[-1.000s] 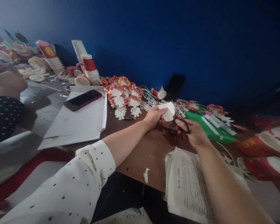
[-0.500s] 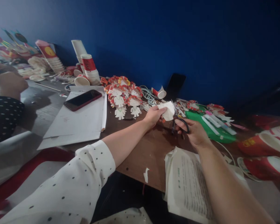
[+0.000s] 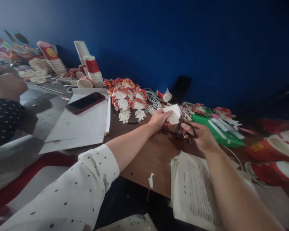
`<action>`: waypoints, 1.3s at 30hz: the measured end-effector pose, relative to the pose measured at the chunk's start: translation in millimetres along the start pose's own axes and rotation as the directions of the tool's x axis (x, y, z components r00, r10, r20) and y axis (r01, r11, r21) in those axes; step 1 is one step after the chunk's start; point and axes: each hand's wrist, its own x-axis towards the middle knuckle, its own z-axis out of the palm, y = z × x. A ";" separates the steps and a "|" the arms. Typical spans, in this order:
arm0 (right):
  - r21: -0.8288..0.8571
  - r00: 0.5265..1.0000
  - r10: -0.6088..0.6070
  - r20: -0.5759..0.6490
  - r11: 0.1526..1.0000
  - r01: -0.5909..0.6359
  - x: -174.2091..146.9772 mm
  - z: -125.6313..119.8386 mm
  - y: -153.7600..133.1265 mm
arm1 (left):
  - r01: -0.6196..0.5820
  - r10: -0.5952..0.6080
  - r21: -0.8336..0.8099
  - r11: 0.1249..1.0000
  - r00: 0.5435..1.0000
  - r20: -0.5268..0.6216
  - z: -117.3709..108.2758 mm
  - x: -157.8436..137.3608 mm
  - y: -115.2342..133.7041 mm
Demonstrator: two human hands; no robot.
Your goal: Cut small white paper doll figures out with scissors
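Above the brown table, my left hand (image 3: pixel 159 119) pinches a small white piece of paper (image 3: pixel 173 114) between thumb and fingers. My right hand (image 3: pixel 201 134) is closed round the black handles of a pair of scissors (image 3: pixel 190 129), whose blades lie at the right edge of the paper. How far the blades are apart is too small to tell. Left of my hands, several paper-cup dolls (image 3: pixel 139 110) with red frilled rims lie in a heap. A scrap of white paper (image 3: pixel 151 180) rests near the table's front edge.
A phone (image 3: pixel 86 103) lies on a white folder (image 3: pixel 78 128) at left; stacked paper cups (image 3: pixel 93 72) stand behind. Markers (image 3: pixel 228 126) lie on a green pouch (image 3: pixel 208 128). A printed packet (image 3: pixel 195 189) sits under my right forearm. Another person's hand (image 3: pixel 8 81) is at far left.
Almost nothing differs. My right hand and the scissors have shifted very slightly at the paper's edge. The other person's hand at far left has moved a little.
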 end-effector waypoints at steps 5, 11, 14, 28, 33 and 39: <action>0.014 1.000 0.004 0.012 1.000 -0.004 0.4 -1.1 0.9 | -0.006 0.006 0.019 1.000 1.000 0.020 -0.6 0.3 -0.2; -0.005 0.999 -0.019 0.032 1.000 0.019 2.0 -2.5 3.2 | -0.010 0.010 0.016 1.000 1.000 0.006 -1.3 1.9 -1.6; -0.009 0.999 -0.017 0.031 1.000 0.017 2.2 -2.7 3.5 | -0.007 0.007 0.010 1.000 1.000 0.004 -1.2 2.2 -1.9; 0.006 1.000 0.013 0.019 1.000 -0.013 1.9 -0.2 3.8 | -0.009 0.010 -0.008 1.000 1.000 0.018 -1.0 2.2 -2.8; 0.015 1.000 0.010 0.013 1.000 -0.011 2.5 0.7 3.3 | -0.016 0.016 -0.002 1.000 1.000 0.015 -0.8 1.3 -3.1; 0.056 1.000 0.029 -0.002 0.998 -0.029 4.1 0.8 7.4 | -0.025 0.024 0.015 1.000 1.000 0.019 -1.7 2.8 -4.5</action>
